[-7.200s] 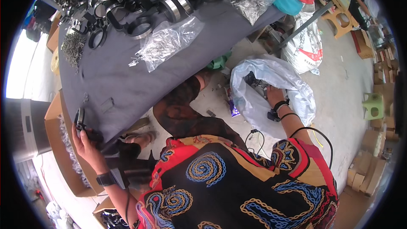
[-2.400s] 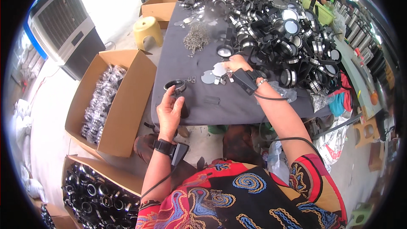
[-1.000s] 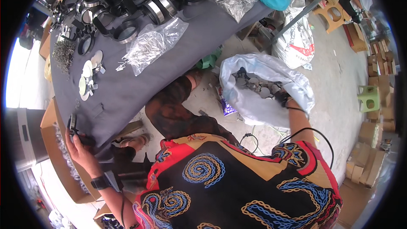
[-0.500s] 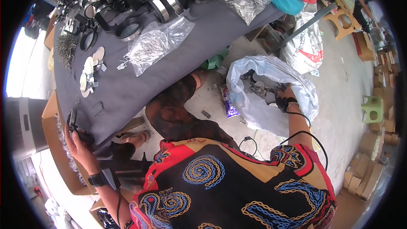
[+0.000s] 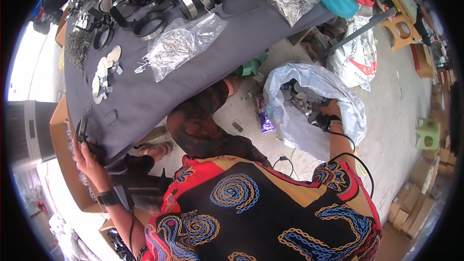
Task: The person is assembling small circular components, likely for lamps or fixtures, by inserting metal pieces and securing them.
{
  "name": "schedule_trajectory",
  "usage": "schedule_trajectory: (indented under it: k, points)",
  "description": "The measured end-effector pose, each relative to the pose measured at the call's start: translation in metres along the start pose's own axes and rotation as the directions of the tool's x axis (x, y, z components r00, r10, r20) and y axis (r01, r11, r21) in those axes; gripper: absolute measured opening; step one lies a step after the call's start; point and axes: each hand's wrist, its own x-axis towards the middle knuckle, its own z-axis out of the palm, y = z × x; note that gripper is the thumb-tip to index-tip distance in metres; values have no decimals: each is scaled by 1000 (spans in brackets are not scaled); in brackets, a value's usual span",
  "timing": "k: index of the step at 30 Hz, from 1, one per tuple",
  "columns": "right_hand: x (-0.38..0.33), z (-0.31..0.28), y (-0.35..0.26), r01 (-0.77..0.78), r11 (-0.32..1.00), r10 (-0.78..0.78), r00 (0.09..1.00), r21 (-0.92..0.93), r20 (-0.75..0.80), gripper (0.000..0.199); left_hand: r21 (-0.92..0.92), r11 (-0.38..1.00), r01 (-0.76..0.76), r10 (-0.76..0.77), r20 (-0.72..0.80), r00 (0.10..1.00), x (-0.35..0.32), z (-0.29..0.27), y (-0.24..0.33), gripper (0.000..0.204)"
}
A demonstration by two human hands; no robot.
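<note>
Left hand (image 5: 89, 162) has its fingers against the black ring part (image 5: 82, 126) at the near edge of the dark cloth (image 5: 193, 72), closure unclear; a bump could knock it off. Right hand (image 5: 331, 110) is inside the white bag (image 5: 314, 140) among grey pieces (image 5: 300, 99), fingertips hidden, so can't tell if it's gripping; reaching deeper could snag the black cable (image 5: 366, 165) on the rim. Farther up, a stray sweep could scatter the thin discs (image 5: 102, 66).

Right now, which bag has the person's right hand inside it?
The open whitish bag on the floor: the right hand is among its grey pieces. Two clear bags lie on the table, and the red-marked sack stands beyond.
</note>
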Motion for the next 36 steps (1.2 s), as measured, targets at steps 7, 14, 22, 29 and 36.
schedule_trajectory:
  k: [7, 14, 22, 29, 36]
  points:
    - [6, 26, 10, -16, 992, -13, 974, -128, -225, 60, -3, 1000, -12, 12, 23, 1000, 1, 4, 2, 39]
    - [-5, 20, -2, 49, 998, -53, 976, -25, -213, 74, 49, 999, 12, -13, 16, 1000, 1, -11, 4, 38]
    - [14, 9, 47, 77, 922, -210, 922, -379, -324, 95, -9, 999, 44, -43, 7, 999, 1, 2, 3, 39]
    - [23, 26, 59, 50, 904, -176, 948, -424, -264, 56, -69, 998, 1, 2, 42, 999, 8, -6, 5, 43]
    - [-45, 18, 0, 204, 910, -331, 881, -361, -338, 42, -86, 996, -5, 8, 37, 999, 9, -15, 1, 41]
